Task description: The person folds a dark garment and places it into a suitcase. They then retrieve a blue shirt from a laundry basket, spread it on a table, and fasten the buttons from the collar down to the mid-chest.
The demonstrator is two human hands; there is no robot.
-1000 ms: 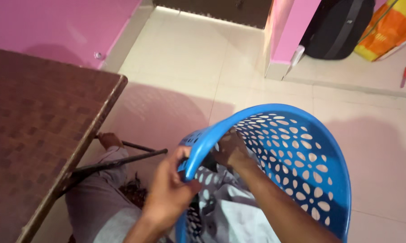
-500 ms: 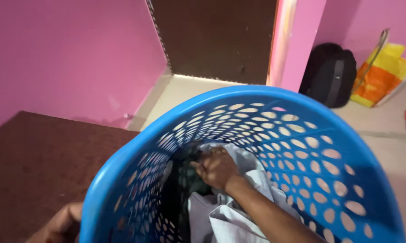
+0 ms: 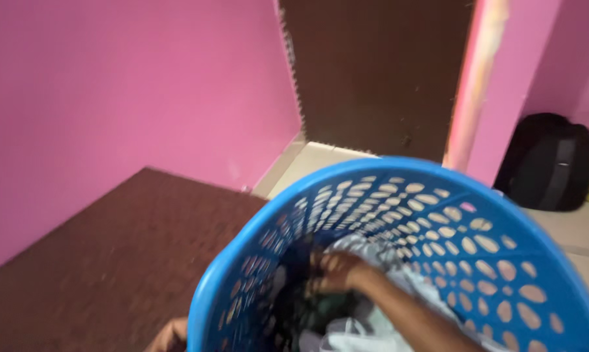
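A blue perforated plastic laundry basket (image 3: 503,215) fills the lower right of the view, tipped toward me. My right hand (image 3: 333,270) reaches deep inside it, fingers closed on the grey and dark clothes (image 3: 366,326) piled at the bottom. My left hand (image 3: 170,339) shows only as a sliver at the basket's outer left wall near the frame's bottom edge, pressed against the basket; its fingers are hidden. The picture is blurred by motion.
A dark brown tabletop (image 3: 112,261) lies to the left, under the basket's edge. Pink walls (image 3: 131,85) rise behind it, with a dark brown door (image 3: 379,72) beyond. A black backpack (image 3: 549,163) leans on the floor at the right.
The view has swung up and left, and the basket has shifted right and lower in the frame. My right hand stays buried in the clothes; my left hand stays by the basket's side.
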